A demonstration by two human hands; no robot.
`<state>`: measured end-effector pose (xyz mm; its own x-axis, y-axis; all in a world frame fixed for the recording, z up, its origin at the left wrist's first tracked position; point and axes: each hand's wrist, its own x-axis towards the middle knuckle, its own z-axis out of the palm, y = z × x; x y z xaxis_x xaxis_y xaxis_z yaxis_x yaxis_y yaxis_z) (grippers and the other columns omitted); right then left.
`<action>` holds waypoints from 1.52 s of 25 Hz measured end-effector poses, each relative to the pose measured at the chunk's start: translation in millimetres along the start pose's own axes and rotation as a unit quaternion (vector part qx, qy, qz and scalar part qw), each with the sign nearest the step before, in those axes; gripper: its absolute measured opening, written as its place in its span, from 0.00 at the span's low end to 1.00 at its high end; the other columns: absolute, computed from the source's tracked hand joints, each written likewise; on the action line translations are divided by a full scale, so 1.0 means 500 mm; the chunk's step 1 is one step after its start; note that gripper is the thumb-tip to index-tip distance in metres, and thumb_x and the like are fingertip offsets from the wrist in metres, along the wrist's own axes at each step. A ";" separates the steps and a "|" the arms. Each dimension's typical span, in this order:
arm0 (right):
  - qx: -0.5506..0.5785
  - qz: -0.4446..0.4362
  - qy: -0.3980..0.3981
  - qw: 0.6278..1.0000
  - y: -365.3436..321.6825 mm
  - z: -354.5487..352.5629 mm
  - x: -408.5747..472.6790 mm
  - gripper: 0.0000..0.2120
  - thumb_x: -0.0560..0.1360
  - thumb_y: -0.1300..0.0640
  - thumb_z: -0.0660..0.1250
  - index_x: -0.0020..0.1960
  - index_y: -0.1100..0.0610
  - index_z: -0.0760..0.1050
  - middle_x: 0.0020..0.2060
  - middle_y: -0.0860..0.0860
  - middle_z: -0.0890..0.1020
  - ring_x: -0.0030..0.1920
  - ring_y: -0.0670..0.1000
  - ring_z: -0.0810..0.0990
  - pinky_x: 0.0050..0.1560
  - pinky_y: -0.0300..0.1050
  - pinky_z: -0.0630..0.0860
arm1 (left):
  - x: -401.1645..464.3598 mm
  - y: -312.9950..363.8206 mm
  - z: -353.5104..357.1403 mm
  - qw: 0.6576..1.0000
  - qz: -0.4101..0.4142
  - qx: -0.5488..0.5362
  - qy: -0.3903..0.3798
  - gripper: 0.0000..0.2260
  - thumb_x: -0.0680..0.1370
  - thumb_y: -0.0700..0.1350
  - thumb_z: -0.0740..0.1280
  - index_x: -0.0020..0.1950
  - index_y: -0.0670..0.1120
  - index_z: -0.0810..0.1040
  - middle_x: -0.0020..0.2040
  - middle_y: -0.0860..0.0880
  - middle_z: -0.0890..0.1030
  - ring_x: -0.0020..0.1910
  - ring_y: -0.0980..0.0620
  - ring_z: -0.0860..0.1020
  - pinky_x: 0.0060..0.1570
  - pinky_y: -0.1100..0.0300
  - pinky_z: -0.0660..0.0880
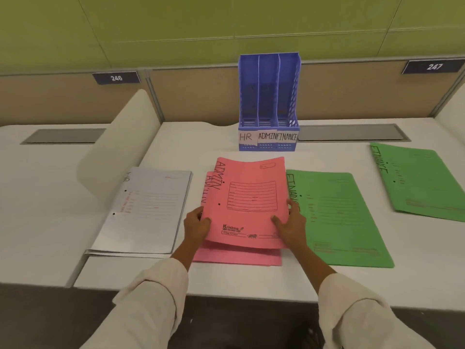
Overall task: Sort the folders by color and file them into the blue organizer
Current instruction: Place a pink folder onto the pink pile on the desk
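Sorting looks nearly done, filing not begun: the organizer (268, 102), beyond the hands, has three empty slots. Left of the left hand (197, 225), a white stack (148, 210) overhangs the desk seam. Both hands pinch the top pink folder (247, 202) by its side edges, above the pink pile (236, 256). Right of the right hand (289, 227) lie two green folders (337, 217), apart. The path ahead looks clear.

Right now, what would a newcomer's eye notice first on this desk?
Probably the pink folder marked ADMIN at the centre, held at its sides by the left hand and right hand. Behind it stands the empty blue organizer, labelled HR, ADMIN, FINANCE. Green folders lie to the right.
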<state>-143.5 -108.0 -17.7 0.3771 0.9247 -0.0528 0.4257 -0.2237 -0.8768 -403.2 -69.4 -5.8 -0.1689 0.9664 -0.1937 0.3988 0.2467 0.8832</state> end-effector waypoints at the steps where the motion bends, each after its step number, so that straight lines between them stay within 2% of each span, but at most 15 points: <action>1: -0.012 0.000 -0.005 1.000 -0.001 0.014 -0.010 0.33 0.71 0.60 0.75 0.71 0.60 0.63 0.60 0.60 0.80 0.58 0.60 0.80 0.60 0.55 0.78 | -0.006 -0.017 -0.009 0.999 0.018 0.027 0.011 0.15 0.74 0.32 0.62 0.58 0.42 0.79 0.50 0.43 0.83 0.47 0.44 0.80 0.44 0.57 0.78; 4: -0.043 0.003 -0.020 0.999 -0.001 0.034 -0.029 0.34 0.72 0.58 0.75 0.72 0.61 0.63 0.60 0.59 0.80 0.58 0.59 0.80 0.59 0.53 0.78 | -0.022 -0.057 -0.019 0.991 0.060 0.112 0.032 0.18 0.74 0.35 0.62 0.64 0.40 0.74 0.52 0.42 0.82 0.48 0.44 0.79 0.49 0.52 0.79; 7: -0.085 0.008 -0.026 0.996 0.007 0.043 -0.040 0.36 0.71 0.55 0.75 0.73 0.62 0.63 0.64 0.59 0.77 0.62 0.59 0.76 0.65 0.54 0.73 | -0.038 -0.073 -0.016 0.976 0.079 0.201 0.038 0.17 0.75 0.39 0.63 0.63 0.40 0.71 0.52 0.43 0.78 0.48 0.47 0.76 0.44 0.57 0.73; 11: -0.142 0.023 -0.037 0.989 0.019 0.046 -0.051 0.37 0.71 0.52 0.76 0.73 0.62 0.64 0.67 0.58 0.73 0.67 0.58 0.70 0.70 0.52 0.65 | -0.052 -0.081 -0.015 0.959 0.064 0.271 0.048 0.14 0.75 0.43 0.65 0.59 0.40 0.70 0.50 0.43 0.76 0.45 0.50 0.71 0.40 0.58 0.72; 16: -0.183 0.003 -0.044 0.982 0.008 0.052 -0.068 0.31 0.70 0.52 0.76 0.68 0.63 0.70 0.64 0.58 0.73 0.64 0.57 0.72 0.67 0.49 0.67 | -0.056 -0.083 -0.018 0.942 0.079 0.324 0.045 0.14 0.75 0.48 0.65 0.56 0.41 0.70 0.48 0.44 0.76 0.42 0.51 0.73 0.37 0.60 0.70; 20: -0.219 0.007 -0.051 0.974 0.004 0.067 -0.078 0.27 0.70 0.48 0.74 0.63 0.60 0.71 0.60 0.56 0.74 0.59 0.56 0.73 0.58 0.51 0.74 | -0.056 -0.081 -0.024 0.929 0.083 0.357 0.046 0.14 0.75 0.48 0.65 0.55 0.41 0.70 0.46 0.44 0.76 0.41 0.51 0.72 0.36 0.60 0.69; 23: -0.307 0.003 -0.059 0.950 -0.005 0.072 -0.088 0.23 0.73 0.44 0.69 0.60 0.58 0.72 0.58 0.55 0.73 0.59 0.56 0.70 0.55 0.53 0.76 | -0.060 -0.080 -0.023 0.912 0.086 0.400 0.046 0.13 0.75 0.49 0.64 0.54 0.42 0.71 0.47 0.44 0.77 0.42 0.51 0.71 0.37 0.59 0.71; 26: -0.397 -0.062 -0.066 0.913 -0.001 0.077 -0.103 0.18 0.77 0.46 0.62 0.57 0.59 0.73 0.62 0.56 0.72 0.61 0.57 0.70 0.61 0.54 0.74 | -0.059 -0.078 -0.012 0.890 0.119 0.437 0.048 0.13 0.73 0.48 0.65 0.53 0.41 0.73 0.48 0.42 0.77 0.45 0.47 0.74 0.41 0.55 0.74; 28: -0.417 -0.094 -0.092 0.899 0.009 0.081 -0.115 0.18 0.79 0.47 0.59 0.60 0.60 0.72 0.63 0.56 0.73 0.64 0.57 0.70 0.66 0.55 0.70 | -0.054 -0.068 0.005 0.874 0.161 0.458 0.028 0.13 0.72 0.47 0.65 0.53 0.41 0.73 0.50 0.42 0.77 0.48 0.45 0.74 0.44 0.53 0.73; 31: -0.424 -0.133 -0.100 0.890 0.012 0.066 -0.114 0.21 0.80 0.46 0.57 0.65 0.60 0.68 0.65 0.57 0.73 0.67 0.57 0.69 0.70 0.57 0.66 | -0.048 -0.019 0.058 0.856 0.208 0.473 -0.029 0.16 0.75 0.49 0.62 0.59 0.42 0.72 0.57 0.43 0.77 0.55 0.45 0.74 0.51 0.52 0.74; 35: -0.437 -0.159 -0.067 0.883 0.027 -0.018 -0.078 0.29 0.80 0.44 0.54 0.74 0.61 0.62 0.74 0.61 0.65 0.76 0.60 0.60 0.75 0.62 0.57 | -0.058 0.078 0.181 0.851 0.264 0.447 -0.084 0.20 0.79 0.51 0.59 0.66 0.42 0.69 0.63 0.43 0.75 0.60 0.45 0.73 0.56 0.48 0.74; 38: -0.440 -0.146 -0.029 0.886 0.066 -0.118 -0.034 0.32 0.79 0.41 0.49 0.75 0.61 0.63 0.74 0.61 0.65 0.76 0.61 0.60 0.74 0.62 0.56 | -0.067 0.144 0.290 0.837 0.310 0.437 -0.112 0.19 0.80 0.52 0.57 0.67 0.42 0.69 0.63 0.43 0.75 0.60 0.44 0.73 0.55 0.49 0.74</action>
<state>-87.4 -149.0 -17.4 0.1140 0.9912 0.0674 0.9837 -0.1031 -0.1476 -238.2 -73.6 2.2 0.4482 0.8936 0.0247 0.8711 -0.4428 0.2124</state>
